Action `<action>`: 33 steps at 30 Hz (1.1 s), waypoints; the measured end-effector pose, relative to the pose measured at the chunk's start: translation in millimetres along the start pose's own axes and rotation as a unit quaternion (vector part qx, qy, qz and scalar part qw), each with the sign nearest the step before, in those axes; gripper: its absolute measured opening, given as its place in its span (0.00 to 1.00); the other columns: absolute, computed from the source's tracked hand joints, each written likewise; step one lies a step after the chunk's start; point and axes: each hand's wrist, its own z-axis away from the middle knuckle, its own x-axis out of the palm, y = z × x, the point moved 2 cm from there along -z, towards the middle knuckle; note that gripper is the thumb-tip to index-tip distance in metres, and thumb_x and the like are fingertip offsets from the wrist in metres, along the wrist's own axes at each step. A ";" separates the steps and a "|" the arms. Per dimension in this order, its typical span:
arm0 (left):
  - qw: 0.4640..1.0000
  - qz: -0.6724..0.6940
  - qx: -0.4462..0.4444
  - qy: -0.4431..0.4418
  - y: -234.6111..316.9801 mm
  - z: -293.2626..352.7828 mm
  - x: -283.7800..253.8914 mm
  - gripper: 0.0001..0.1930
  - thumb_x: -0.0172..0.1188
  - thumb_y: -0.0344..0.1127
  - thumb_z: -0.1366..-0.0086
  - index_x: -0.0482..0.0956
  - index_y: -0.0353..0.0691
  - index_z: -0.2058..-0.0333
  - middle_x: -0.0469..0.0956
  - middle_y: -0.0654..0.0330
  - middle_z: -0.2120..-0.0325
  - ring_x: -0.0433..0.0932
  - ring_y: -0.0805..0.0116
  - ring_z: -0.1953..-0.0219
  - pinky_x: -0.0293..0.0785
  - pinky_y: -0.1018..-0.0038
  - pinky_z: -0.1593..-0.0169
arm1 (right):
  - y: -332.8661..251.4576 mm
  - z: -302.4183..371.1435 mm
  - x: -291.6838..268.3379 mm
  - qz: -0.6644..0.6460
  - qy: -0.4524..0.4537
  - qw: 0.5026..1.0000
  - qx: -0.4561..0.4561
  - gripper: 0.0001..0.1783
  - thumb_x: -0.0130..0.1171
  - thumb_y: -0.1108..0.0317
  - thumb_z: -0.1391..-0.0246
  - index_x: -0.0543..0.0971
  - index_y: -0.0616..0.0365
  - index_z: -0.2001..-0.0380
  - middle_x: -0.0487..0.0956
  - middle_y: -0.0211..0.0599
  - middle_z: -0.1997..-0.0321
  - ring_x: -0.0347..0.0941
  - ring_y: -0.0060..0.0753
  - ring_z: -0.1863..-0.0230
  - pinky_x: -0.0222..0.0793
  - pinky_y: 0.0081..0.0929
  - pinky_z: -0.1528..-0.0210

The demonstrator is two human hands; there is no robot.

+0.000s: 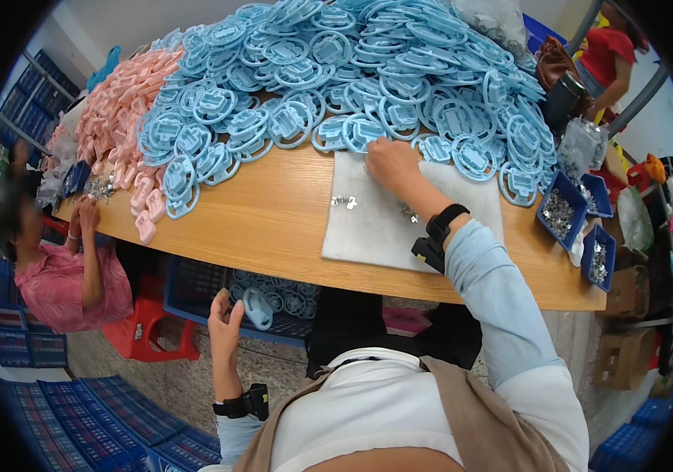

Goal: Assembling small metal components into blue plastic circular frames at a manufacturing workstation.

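Note:
My right hand (393, 165) reaches over the far edge of the white mat (447, 236), fingers curled at the near rim of a blue oval plastic part (362, 130). Its fingertips are partly hidden. My left hand (226, 321) is low at the left, beyond the table's front edge, with thumb and fingers apart. Close beside it, another blue plastic part (258, 308) is over the blue crate (195, 289), apart from the fingers. Small metal pieces (344, 202) lie on the mat, and more sit near my right wrist.
A tall heap of blue parts (297, 51) covers the table's far side, with pink parts (120, 102) to its left. Blue bins (561, 208) of metal pieces stand at the right. A person in pink (73, 279) works at the left; a red stool (147, 322) is nearby.

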 end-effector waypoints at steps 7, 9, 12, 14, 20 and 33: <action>0.988 0.089 0.002 -0.123 64.7 -13.8 43.6 0.14 0.54 0.32 0.39 0.72 0.26 0.58 0.76 0.51 0.63 0.76 0.66 0.60 0.70 0.73 0.54 | -16.5 -7.6 -15.6 -0.027 0.041 0.999 0.007 0.13 0.55 0.71 0.60 0.71 0.60 0.67 0.74 0.45 0.70 0.75 0.44 0.74 0.71 0.34 0.74; 0.985 0.087 0.023 -0.151 74.2 -17.0 64.1 0.14 0.53 0.34 0.38 0.73 0.29 0.59 0.77 0.53 0.65 0.77 0.68 0.64 0.71 0.76 0.58 | -14.1 -8.7 -12.6 -0.030 0.027 0.999 0.021 0.16 0.56 0.69 0.61 0.69 0.60 0.65 0.74 0.46 0.70 0.75 0.46 0.73 0.71 0.36 0.73; 0.970 0.137 0.014 -0.201 90.9 -15.6 93.2 0.11 0.53 0.28 0.39 0.73 0.25 0.61 0.77 0.52 0.66 0.77 0.68 0.63 0.73 0.75 0.56 | -2.5 -15.3 -0.9 -0.016 0.016 0.999 0.031 0.18 0.57 0.67 0.62 0.69 0.59 0.64 0.74 0.46 0.70 0.74 0.48 0.73 0.70 0.38 0.73; 0.962 0.140 -0.006 -0.232 95.7 -15.8 106.5 0.14 0.52 0.34 0.37 0.73 0.27 0.60 0.77 0.51 0.66 0.77 0.67 0.64 0.73 0.75 0.57 | 0.9 -15.0 -9.1 -0.016 0.036 0.999 0.036 0.15 0.56 0.69 0.61 0.69 0.58 0.66 0.74 0.46 0.71 0.75 0.46 0.72 0.70 0.38 0.73; 0.817 0.397 -0.215 -0.359 91.9 -25.8 139.2 0.23 0.47 0.45 0.34 0.64 0.30 0.50 0.73 0.46 0.57 0.76 0.61 0.57 0.75 0.70 0.57 | -13.3 23.1 -46.1 -0.182 0.143 0.967 -0.110 0.14 0.56 0.69 0.62 0.70 0.55 0.67 0.73 0.39 0.66 0.74 0.43 0.72 0.71 0.36 0.74; 0.824 0.404 -0.209 -0.337 89.1 -29.6 161.6 0.21 0.55 0.32 0.41 0.63 0.32 0.51 0.74 0.52 0.59 0.77 0.61 0.58 0.76 0.68 0.53 | -19.1 61.5 -23.8 -0.380 -0.120 0.916 -0.046 0.22 0.61 0.63 0.58 0.76 0.54 0.56 0.75 0.37 0.68 0.71 0.34 0.69 0.66 0.28 0.67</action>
